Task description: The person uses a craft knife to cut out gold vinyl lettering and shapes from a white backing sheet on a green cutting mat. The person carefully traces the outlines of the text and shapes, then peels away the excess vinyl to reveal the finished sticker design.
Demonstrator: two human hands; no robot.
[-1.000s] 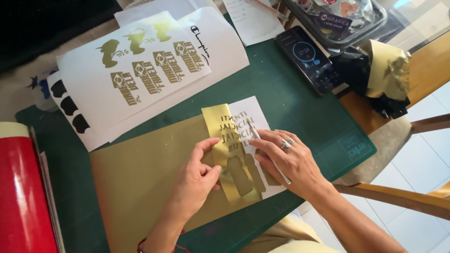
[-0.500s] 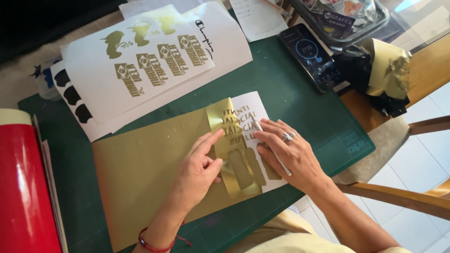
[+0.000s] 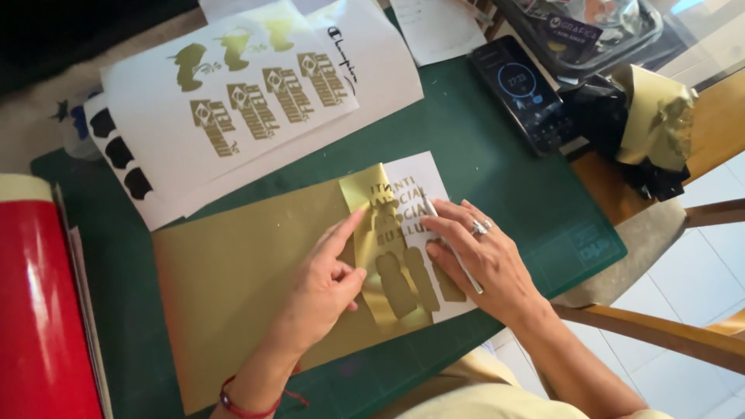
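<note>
Gold vinyl sheet (image 3: pixel 233 287) lies flat on the green cutting mat (image 3: pixel 504 171), its right end cut into letters and shapes on a white backing (image 3: pixel 419 174). Left hand (image 3: pixel 326 283) rests on the sheet with the forefinger stretched out and the other fingers curled in, pinning a loose gold strip (image 3: pixel 365 190) that curls up from the backing. Right hand (image 3: pixel 477 260) lies flat over the cut shapes, fingers narrow around a thin white tool (image 3: pixel 450 244) that runs along under them; a ring shows on one finger. Step in hand looks like weeding: lifting waste vinyl from around the cut letters. Next move likely calls for a slow peel at a low angle, tool tip holding down small letters. Finished white sheets (image 3: pixel 256 101) lie above; a phone (image 3: pixel 524 93) sits upper right, a red roll (image 3: pixel 39 310) far left.
</note>
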